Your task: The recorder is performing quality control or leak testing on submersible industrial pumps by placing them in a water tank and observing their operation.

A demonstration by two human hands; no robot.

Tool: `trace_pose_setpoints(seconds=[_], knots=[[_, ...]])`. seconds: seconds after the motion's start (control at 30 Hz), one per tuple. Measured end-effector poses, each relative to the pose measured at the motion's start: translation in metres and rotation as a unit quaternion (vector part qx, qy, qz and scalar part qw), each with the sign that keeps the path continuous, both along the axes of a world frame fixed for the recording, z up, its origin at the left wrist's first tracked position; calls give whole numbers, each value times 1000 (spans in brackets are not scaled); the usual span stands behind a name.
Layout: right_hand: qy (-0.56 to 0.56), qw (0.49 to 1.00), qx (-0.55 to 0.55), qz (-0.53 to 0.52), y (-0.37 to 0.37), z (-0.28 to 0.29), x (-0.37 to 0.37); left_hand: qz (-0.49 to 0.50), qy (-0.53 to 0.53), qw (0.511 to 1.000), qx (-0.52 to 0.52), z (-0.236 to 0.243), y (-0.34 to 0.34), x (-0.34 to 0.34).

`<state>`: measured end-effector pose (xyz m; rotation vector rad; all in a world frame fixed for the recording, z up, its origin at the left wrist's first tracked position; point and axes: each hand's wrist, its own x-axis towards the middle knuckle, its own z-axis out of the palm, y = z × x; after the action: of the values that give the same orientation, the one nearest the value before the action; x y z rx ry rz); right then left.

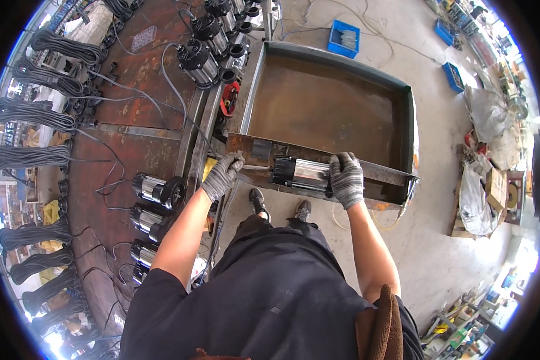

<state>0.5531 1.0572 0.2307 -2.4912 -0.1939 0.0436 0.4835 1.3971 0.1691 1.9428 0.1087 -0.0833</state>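
Observation:
My gloved right hand point(346, 180) grips the right end of a horizontal silver-and-black cylindrical pump point(300, 174), which lies on the near ledge of a metal tank point(410, 120) holding brown water. To its left, my gloved left hand point(222, 175) is closed on a grey cable point(252, 168) that runs toward the pump's left end. A small dark plate point(261, 149) lies on the rusty ledge just above that cable.
Several pumps point(201, 65) and coiled black cables point(30, 155) crowd the rusty bench point(129, 105) at left. A red object point(228, 99) sits beside the tank. Blue crates point(342, 39), bagged items point(486, 108) and cartons point(495, 186) are on the floor beyond and at right.

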Motion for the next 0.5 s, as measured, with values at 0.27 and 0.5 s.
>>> trace_pose_setpoints(seconds=[0.27,0.5], knots=[[17,999,18,-44,1,-6,-2,3,-29,999,-36,-14,-3,15],[44,998,9,-52,5,2,-3,94,339,927,-133,-16,0,27]])
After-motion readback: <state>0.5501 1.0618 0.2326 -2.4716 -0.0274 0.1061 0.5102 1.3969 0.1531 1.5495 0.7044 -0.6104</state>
